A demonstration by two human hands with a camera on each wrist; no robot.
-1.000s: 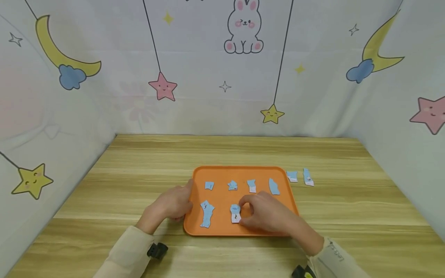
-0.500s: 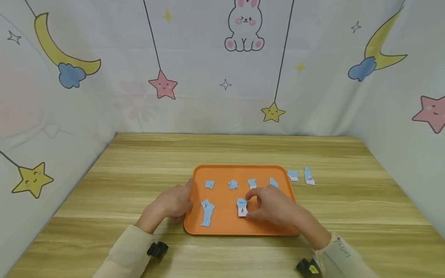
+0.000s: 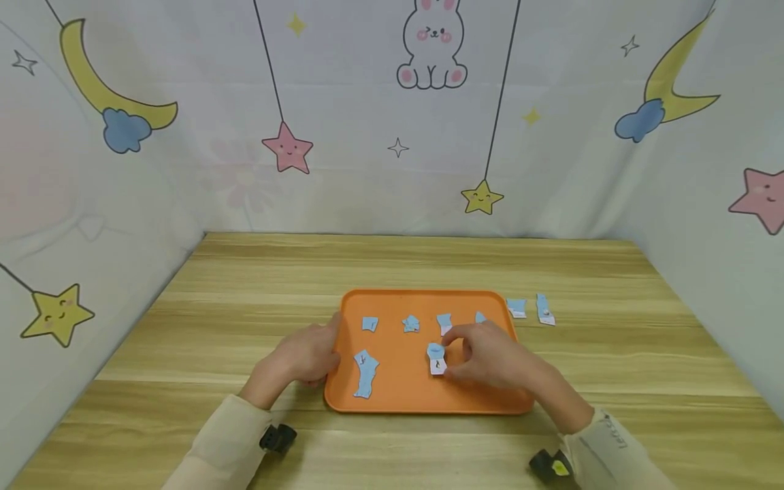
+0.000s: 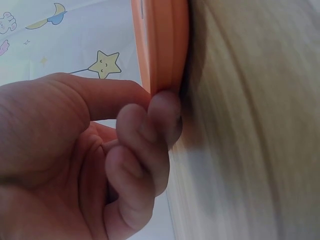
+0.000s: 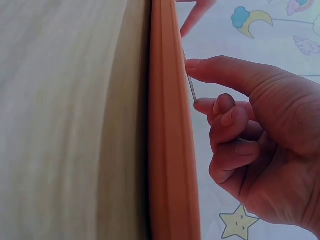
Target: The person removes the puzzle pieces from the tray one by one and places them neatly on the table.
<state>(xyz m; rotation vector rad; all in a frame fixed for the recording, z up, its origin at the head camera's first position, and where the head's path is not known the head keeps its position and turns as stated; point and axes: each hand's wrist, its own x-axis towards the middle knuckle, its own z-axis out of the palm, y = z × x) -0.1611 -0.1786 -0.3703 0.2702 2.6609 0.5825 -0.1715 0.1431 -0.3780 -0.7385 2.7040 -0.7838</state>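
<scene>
My right hand (image 3: 493, 357) holds a torn blue-and-white piece of paper (image 3: 437, 354) by its right edge, between thumb and forefinger, over the middle right of an orange tray (image 3: 422, 411). Seen side-on in the right wrist view, the paper (image 5: 192, 89) is a thin strip at the fingertips, close to the tray's rim. My left hand (image 3: 306, 355) grips the tray's left edge; in the left wrist view, thumb and a curled finger pinch the rim (image 4: 167, 47). A long torn piece (image 3: 367, 376) lies at front left in the tray.
Along the tray's back lie a small square piece (image 3: 369, 324), a crumpled-looking piece (image 3: 411, 324), a blue-and-white piece (image 3: 444, 322) and a piece (image 3: 480, 317) partly behind the right hand. Two more pieces, one squarish (image 3: 516, 307) and one narrow (image 3: 544, 310), lie on the table to the right.
The right hand has shifted right and slightly back with the held paper, now covering part of the back-right piece. The left hand stays at the tray's edge.
</scene>
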